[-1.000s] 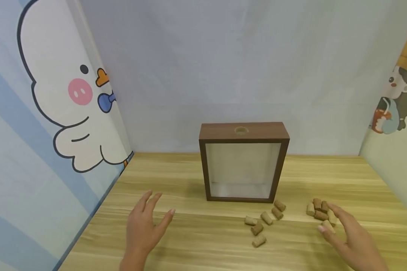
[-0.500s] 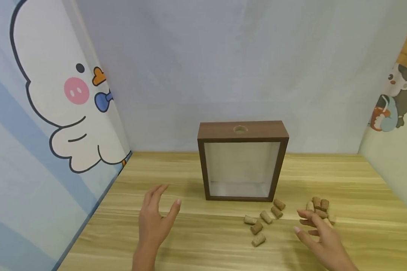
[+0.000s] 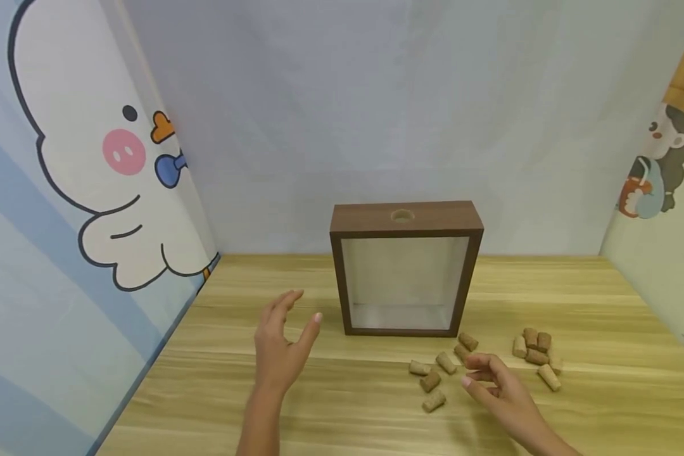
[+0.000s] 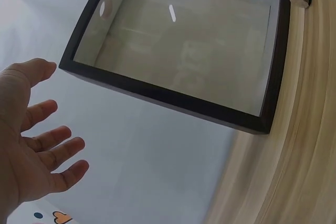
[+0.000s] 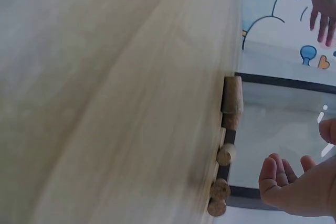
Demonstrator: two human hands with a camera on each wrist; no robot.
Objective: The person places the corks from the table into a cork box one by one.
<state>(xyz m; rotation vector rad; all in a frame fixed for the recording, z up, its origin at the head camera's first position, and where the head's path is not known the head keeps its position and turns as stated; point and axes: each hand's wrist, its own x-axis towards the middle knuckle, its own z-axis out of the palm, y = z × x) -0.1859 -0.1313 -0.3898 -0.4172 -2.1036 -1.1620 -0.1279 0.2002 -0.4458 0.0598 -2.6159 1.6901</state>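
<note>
A shallow brown wooden box frame (image 3: 365, 218) with a clear front and a round hole (image 3: 403, 216) in its top stands upright on the table. My left hand (image 3: 279, 351), fingers spread and relaxed, is held in the air to its left; the left wrist view also shows this bare palm (image 4: 26, 156) beside the dark frame edge (image 4: 173, 97). Over the corks in front of the box hovers my right hand (image 3: 504, 396), fingers loosely bent and holding nothing. Several corks (image 3: 434, 401) lie scattered just left of it, one (image 3: 462, 352) partly covered by its fingers.
A second group of corks (image 3: 537, 356) lies to the right, with a single cork (image 3: 549, 377) slightly nearer. The wood-grain table (image 3: 205, 392) meets a pale curtain (image 3: 279, 126) behind and printed cartoon panels (image 3: 63, 285) at the sides.
My right hand has moved left, from the right-hand cork group toward the scattered corks. My left hand has shifted right and forward, closer to the box. The box and corks keep their places.
</note>
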